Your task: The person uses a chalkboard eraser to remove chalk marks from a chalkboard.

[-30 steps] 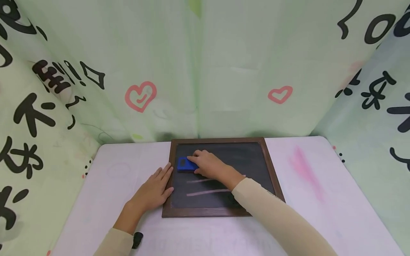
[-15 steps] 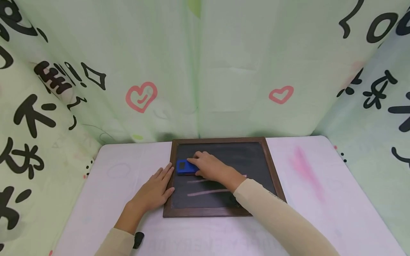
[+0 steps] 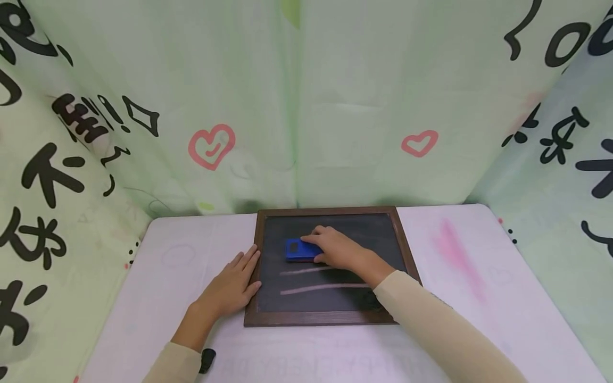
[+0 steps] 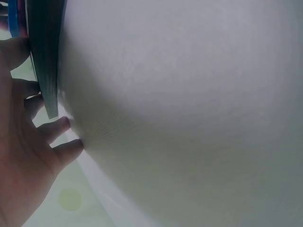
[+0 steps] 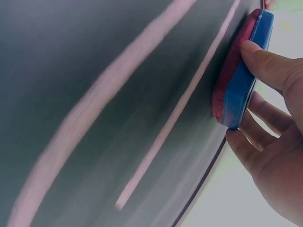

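A small chalkboard (image 3: 345, 234) in a brown wooden frame lies on the table. My right hand (image 3: 339, 249) grips a blue chalkboard eraser (image 3: 299, 250) between thumb and fingers, on the upper left part of the board. In the right wrist view, the red felt side of the eraser (image 5: 232, 71) faces the board. Two pinkish chalk lines (image 3: 321, 288) run across the board just below the eraser, their right ends partly behind my right arm. My left hand (image 3: 232, 284) rests with extended fingers against the left side of the frame (image 4: 47, 56).
The table (image 3: 182, 260) has a white cover with a pink smear (image 3: 457, 255) at right. Pale green curtains (image 3: 354, 106) with black writing and pink hearts surround its back and sides. A dark object (image 3: 207, 360) sits by my left wrist.
My right hand slid the eraser slightly down at the board's left edge, then back up and to the right. My left hand has stayed at the frame.
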A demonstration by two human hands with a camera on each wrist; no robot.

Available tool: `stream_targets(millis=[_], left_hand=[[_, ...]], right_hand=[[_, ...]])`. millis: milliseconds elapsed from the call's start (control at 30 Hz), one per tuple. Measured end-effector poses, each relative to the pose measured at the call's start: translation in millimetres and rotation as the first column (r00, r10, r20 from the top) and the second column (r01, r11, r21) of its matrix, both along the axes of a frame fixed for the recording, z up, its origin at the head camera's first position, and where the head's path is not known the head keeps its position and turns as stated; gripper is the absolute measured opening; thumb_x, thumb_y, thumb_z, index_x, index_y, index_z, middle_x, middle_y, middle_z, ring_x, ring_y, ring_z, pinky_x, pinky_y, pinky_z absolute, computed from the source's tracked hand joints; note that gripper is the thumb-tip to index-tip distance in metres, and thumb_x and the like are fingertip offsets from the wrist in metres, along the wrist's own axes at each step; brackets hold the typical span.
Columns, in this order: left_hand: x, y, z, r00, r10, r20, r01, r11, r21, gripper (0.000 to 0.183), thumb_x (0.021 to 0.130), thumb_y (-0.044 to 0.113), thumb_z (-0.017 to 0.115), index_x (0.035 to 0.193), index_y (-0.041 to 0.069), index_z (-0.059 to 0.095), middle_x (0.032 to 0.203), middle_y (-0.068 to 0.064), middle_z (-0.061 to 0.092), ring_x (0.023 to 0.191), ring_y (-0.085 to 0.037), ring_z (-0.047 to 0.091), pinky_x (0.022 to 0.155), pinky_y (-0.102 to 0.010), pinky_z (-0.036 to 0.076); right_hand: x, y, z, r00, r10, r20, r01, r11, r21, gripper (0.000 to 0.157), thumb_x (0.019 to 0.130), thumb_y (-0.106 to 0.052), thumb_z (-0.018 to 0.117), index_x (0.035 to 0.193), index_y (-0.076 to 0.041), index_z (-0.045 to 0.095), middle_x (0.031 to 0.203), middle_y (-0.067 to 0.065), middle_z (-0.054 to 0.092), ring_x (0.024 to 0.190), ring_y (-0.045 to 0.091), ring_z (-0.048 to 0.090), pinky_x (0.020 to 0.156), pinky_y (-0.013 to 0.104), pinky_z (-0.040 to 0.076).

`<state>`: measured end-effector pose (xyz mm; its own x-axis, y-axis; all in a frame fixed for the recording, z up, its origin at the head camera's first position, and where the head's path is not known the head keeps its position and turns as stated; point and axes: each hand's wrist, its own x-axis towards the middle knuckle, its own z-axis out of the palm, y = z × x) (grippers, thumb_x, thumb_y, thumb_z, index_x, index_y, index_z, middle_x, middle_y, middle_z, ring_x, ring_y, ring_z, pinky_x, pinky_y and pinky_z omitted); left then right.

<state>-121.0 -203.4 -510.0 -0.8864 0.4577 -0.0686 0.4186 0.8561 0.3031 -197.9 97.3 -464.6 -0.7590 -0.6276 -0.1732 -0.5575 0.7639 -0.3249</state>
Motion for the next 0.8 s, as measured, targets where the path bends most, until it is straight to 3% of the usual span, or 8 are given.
stream_targets(millis=[800], left_hand=[[1.0,0.5,-0.4,1.000,0.008,0.006,-0.008,1.000,-0.011,0.072,0.108,0.038,0.051,0.165,0.004,0.022,0.173,-0.011,0.017,0.156,-0.043,0.025,0.122,-0.060,0.031]], right_hand=[[10.6,98.6,-3.1,0.992,-0.103,-0.078,0.099,0.994,-0.052,0.059,0.092,-0.016,0.080,0.146,-0.007,0.059,0.133,0.021,0.062,0.122,0.040,0.061,0.102,0.054,0.054]])
